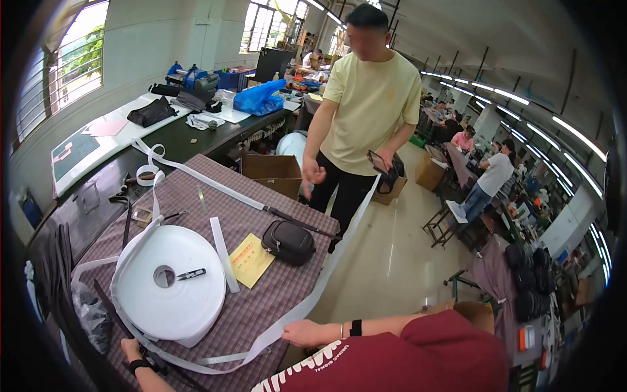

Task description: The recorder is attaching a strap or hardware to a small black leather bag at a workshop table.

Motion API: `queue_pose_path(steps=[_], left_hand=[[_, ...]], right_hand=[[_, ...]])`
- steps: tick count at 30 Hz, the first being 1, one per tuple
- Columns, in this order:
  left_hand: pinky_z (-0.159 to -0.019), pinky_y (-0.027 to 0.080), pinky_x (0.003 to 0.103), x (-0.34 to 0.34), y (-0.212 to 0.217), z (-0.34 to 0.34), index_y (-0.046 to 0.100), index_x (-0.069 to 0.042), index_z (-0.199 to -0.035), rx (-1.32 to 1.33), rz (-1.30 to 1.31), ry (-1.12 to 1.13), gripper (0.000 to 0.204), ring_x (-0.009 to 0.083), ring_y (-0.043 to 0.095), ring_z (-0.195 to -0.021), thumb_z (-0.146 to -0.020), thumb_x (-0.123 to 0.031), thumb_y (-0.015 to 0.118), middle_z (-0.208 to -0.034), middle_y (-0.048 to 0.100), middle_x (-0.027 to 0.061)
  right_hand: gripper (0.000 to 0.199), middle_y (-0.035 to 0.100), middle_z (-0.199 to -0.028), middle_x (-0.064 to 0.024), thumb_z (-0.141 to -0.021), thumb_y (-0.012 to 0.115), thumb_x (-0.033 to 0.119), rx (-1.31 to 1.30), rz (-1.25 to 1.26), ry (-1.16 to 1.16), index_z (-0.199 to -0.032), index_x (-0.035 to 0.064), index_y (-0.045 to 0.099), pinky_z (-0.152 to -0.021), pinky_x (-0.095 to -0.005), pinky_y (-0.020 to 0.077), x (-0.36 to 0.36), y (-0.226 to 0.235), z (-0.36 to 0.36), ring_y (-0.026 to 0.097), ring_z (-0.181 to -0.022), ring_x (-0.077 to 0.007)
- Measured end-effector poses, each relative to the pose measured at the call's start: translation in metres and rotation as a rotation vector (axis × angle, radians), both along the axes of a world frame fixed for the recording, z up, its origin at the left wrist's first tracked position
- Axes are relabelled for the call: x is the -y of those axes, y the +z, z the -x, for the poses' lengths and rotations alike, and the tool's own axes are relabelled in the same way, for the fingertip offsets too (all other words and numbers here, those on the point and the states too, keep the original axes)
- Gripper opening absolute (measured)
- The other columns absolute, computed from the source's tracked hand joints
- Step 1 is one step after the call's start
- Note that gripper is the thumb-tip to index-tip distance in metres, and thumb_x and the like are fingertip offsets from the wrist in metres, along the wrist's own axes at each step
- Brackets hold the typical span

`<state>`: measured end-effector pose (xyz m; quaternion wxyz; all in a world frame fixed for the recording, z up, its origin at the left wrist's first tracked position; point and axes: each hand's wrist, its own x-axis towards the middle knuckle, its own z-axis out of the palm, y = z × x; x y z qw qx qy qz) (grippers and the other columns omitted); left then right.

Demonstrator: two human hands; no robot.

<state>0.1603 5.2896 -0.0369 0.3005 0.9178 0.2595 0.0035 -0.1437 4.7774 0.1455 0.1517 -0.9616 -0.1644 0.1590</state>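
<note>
My right hand (307, 333), at the end of a maroon sleeve, is closed on a long white strip (334, 269) at the table's near right edge. From there the strip runs up toward a person in a pale yellow shirt and loops back along the front of a large white roll (171, 255). At the lower left, my left hand (132, 351) is closed beside dark straps near the roll; what it grips is hidden. A black pen (191, 274) lies on the roll. Close by are a yellow paper (252, 260) and a small black zippered case (288, 242).
A checked cloth covers the table (261, 307). Facing me, the person (369, 98) holds a phone (377, 161). Behind the table stands a cardboard box (271, 171). Black straps (62, 281) hang at the left. A side bench holds a blue plastic bag (259, 97). Other people work farther back.
</note>
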Motion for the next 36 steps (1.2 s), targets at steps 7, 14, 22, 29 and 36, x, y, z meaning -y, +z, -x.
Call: queue_pose_path(steps=[7, 14, 22, 29, 36], left_hand=[[-0.055, 0.041, 0.037, 0.017, 0.041, 0.012, 0.059, 0.011, -0.075, 0.044, 0.537, -0.091, 0.039, 0.0177, 0.050, -0.062, -0.074, -0.027, 0.066, -0.069, 0.057, 0.0103], [-0.088, 0.042, 0.042, 0.031, 0.156, 0.044, 0.052, 0.002, -0.115, 0.135, -0.408, -0.178, 0.059, 0.0368, 0.053, -0.104, -0.077, -0.042, 0.062, -0.109, 0.057, 0.0254], [-0.073, 0.047, 0.031, 0.332, 0.275, 0.130, 0.062, -0.001, -0.098, 0.013, 0.100, -0.905, 0.018, 0.0224, 0.062, -0.083, -0.083, -0.010, 0.056, -0.092, 0.064, 0.0142], [-0.068, 0.049, 0.037, 0.590, 0.207, 0.191, 0.061, -0.007, -0.089, 0.072, 0.156, -1.442, 0.014, 0.0264, 0.058, -0.081, -0.077, -0.012, 0.057, -0.082, 0.058, 0.0098], [-0.068, 0.046, 0.038, 0.730, 0.165, 0.176, 0.054, -0.005, -0.098, 0.377, -0.051, -1.608, 0.024, 0.0277, 0.054, -0.078, -0.075, -0.002, 0.051, -0.083, 0.053, 0.0103]], right_hand=[[0.016, 0.060, -0.081, -0.0126, -0.074, 0.055, 0.022, -0.089, 0.117, -0.061, -0.079, 0.0074, 0.059, -0.064, -0.0410, 0.0511, 0.031, -0.005, 0.006, 0.061, -0.079, -0.0299], [0.020, 0.063, -0.087, -0.0161, -0.078, 0.050, 0.020, -0.030, 0.121, -0.850, -0.086, 0.0081, 0.063, -0.071, -0.0447, 0.0485, 0.182, -0.037, 0.002, 0.060, -0.083, -0.0350], [0.034, 0.057, -0.101, -0.0168, -0.076, 0.062, 0.016, 0.303, 0.263, -1.260, -0.107, 0.0053, 0.055, -0.077, -0.0405, 0.0470, 0.327, -0.063, -0.025, 0.056, -0.092, -0.0338], [0.037, 0.053, -0.089, -0.0094, -0.070, 0.070, 0.021, 0.325, -0.246, -0.725, -0.102, 0.0096, 0.054, -0.070, -0.0377, 0.0470, 0.302, -0.078, -0.087, 0.055, -0.083, -0.0297], [0.017, 0.060, -0.077, -0.0051, -0.079, 0.064, 0.010, 0.000, -0.929, -0.997, -0.093, 0.0038, 0.057, -0.057, -0.0275, 0.0482, 0.354, -0.086, -0.058, 0.058, -0.064, -0.0137]])
